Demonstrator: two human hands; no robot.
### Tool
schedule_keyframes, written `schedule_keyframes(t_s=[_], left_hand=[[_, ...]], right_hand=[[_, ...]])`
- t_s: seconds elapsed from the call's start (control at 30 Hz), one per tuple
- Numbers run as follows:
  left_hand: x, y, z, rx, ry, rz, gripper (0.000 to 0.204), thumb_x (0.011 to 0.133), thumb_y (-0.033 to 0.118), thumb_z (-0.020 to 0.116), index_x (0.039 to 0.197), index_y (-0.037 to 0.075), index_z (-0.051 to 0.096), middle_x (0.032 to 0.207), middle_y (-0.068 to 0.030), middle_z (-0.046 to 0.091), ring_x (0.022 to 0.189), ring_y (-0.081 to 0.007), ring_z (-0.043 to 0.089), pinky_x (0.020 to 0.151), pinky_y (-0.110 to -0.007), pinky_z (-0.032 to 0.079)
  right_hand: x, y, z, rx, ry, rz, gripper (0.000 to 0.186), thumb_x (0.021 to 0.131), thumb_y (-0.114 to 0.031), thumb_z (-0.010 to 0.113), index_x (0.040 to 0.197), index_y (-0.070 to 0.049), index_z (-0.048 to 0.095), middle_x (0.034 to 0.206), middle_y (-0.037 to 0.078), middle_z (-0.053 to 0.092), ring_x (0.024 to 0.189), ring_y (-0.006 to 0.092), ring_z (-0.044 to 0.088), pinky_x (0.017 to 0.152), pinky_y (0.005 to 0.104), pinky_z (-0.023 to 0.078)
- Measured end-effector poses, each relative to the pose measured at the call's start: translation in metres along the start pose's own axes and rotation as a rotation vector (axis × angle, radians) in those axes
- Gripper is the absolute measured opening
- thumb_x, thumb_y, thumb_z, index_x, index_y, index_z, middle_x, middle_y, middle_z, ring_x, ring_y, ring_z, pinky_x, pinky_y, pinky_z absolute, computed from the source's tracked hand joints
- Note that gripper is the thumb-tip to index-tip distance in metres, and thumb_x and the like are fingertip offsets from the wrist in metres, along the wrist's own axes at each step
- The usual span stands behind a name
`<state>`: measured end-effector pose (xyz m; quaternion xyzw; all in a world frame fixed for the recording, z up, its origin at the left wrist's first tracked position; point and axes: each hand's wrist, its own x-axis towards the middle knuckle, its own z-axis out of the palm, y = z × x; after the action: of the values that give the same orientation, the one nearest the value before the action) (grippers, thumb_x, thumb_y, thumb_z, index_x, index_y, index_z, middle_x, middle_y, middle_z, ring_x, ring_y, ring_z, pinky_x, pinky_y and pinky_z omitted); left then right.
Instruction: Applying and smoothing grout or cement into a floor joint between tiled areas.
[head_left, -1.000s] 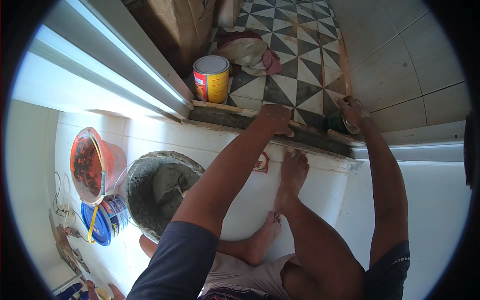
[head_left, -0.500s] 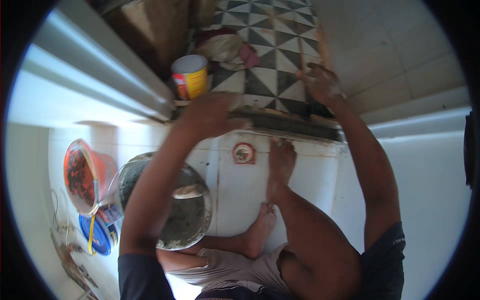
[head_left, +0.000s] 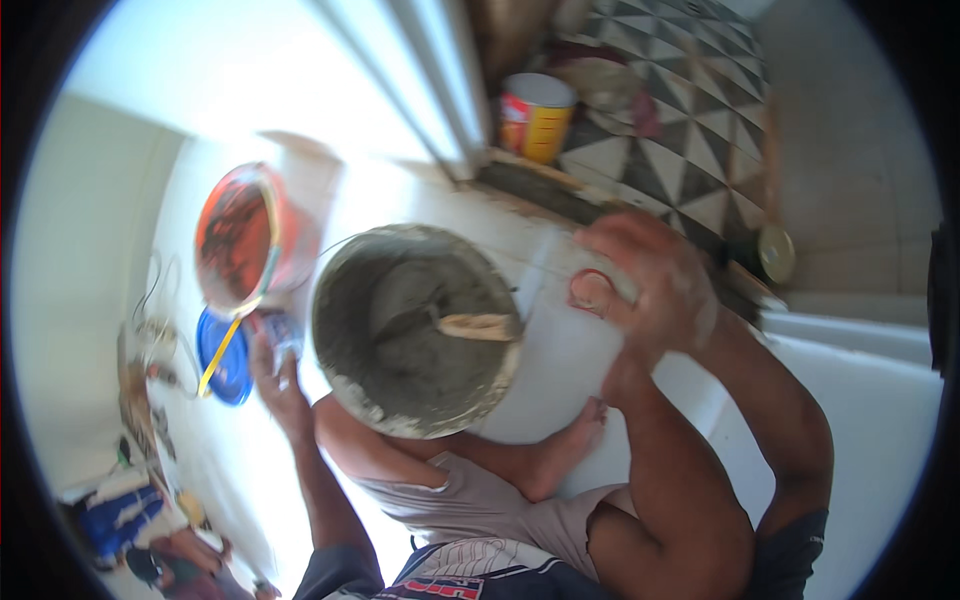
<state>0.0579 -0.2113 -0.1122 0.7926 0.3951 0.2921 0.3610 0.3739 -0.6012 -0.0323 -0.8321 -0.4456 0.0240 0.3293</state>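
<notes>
My left hand (head_left: 283, 400), blurred, has its fingers apart beside the blue-lidded bucket (head_left: 217, 355) with a yellow handle; I cannot tell whether it touches the bucket. Above it lies a red bucket (head_left: 230, 245), stained inside. A dark bucket of grey cement (head_left: 395, 360), with a wooden-handled tool (head_left: 470, 327) in it, is between my hands. My right hand (head_left: 650, 290), motion-smeared and open, is raised over the small round red-and-white item (head_left: 588, 288) on the white tiles, near the doorway's cement-filled threshold (head_left: 530, 195).
A yellow-red can (head_left: 536, 125) and a crumpled cloth (head_left: 610, 95) are on the patterned floor beyond the threshold. A round pale lid (head_left: 776, 255) is at the right jamb. Another person (head_left: 185, 565), cables (head_left: 160, 350) and assorted items occupy the left edge.
My view has swung left. My left hand has left the threshold for the buckets at left. My right hand has come away from the right jamb toward the middle.
</notes>
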Motion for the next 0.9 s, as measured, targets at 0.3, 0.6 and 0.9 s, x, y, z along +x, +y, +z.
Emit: schedule_keyframes(t_s=[0.3, 0.6, 0.9], left_hand=[[-0.030, 0.020, 0.053, -1.155, -0.427, -0.519, 0.054, 0.104, 0.027, 0.057, 0.149, -0.001, 0.048, 0.143, -0.0135, 0.060, 0.129, -0.0261, 0.057, 0.112, -0.040, 0.043], [-0.028, 0.043, 0.038, -0.878, -0.428, -0.531, 0.059, 0.108, 0.039, 0.049, 0.148, -0.005, 0.049, 0.141, -0.0169, 0.060, 0.125, -0.0264, 0.060, 0.111, -0.038, 0.043], [-0.013, 0.092, 0.028, -0.579, -0.408, -0.206, 0.049, 0.106, 0.021, 0.053, 0.145, -0.007, 0.049, 0.140, -0.0167, 0.059, 0.128, -0.0234, 0.055, 0.112, -0.035, 0.038]], right_hand=[[0.032, -0.085, 0.117, -0.448, -0.432, -0.426, 0.027, 0.088, -0.026, 0.065, 0.106, -0.006, 0.071, 0.098, 0.006, 0.070, 0.100, 0.0222, 0.062, 0.085, 0.0358, 0.044], [0.033, -0.104, 0.120, -0.687, -0.545, -0.220, 0.026, 0.089, -0.021, 0.059, 0.104, -0.001, 0.063, 0.092, 0.012, 0.069, 0.075, 0.0277, 0.071, 0.062, 0.0423, 0.057], [0.053, -0.123, 0.038, -0.588, -0.631, 0.228, 0.030, 0.094, -0.027, 0.055, 0.113, -0.004, 0.061, 0.094, 0.018, 0.070, 0.076, 0.0315, 0.072, 0.072, 0.0469, 0.058]])
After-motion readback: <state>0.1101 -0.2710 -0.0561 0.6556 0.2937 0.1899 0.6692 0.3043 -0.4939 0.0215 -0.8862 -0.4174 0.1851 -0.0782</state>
